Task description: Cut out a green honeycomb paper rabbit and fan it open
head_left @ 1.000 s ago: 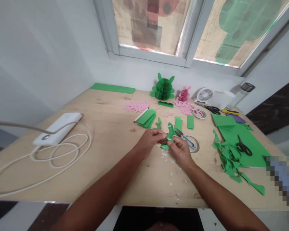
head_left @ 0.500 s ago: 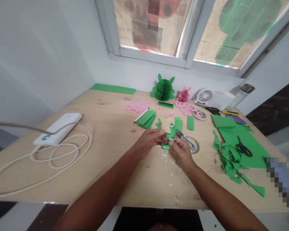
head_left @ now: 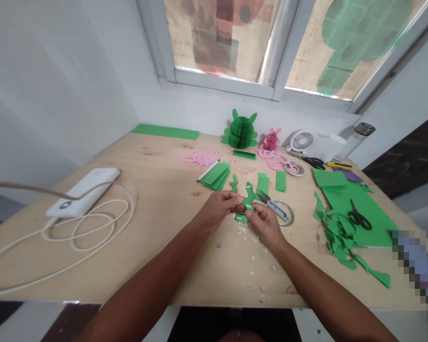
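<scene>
Green paper cutout (head_left: 248,199) sits pinched just above the plywood table (head_left: 146,190), between my left hand (head_left: 217,211) and right hand (head_left: 266,223). Fingertips of both hands come together, clamped on it from either side. Small, close pinches suit this thin, curvy shape, since a looser grip could crease it. Blue-handled thread snips (head_left: 274,206) lie just beside my right hand, with white paper flecks (head_left: 242,230) below.

Left of the surface (head_left: 146,190): white power bank (head_left: 82,192), coiled white cable (head_left: 82,242) beside it.
Back edge: green honeycomb paper figure (head_left: 240,133), smaller pink one (head_left: 271,141), pink paper cut-outs (head_left: 201,158).
Back right corner: white mini fan (head_left: 301,141), clear bottle (head_left: 355,142).
Right edge: black-handled scissors (head_left: 358,217) on a green paper sheet (head_left: 364,202), green paper scraps (head_left: 338,235) beside it.
</scene>
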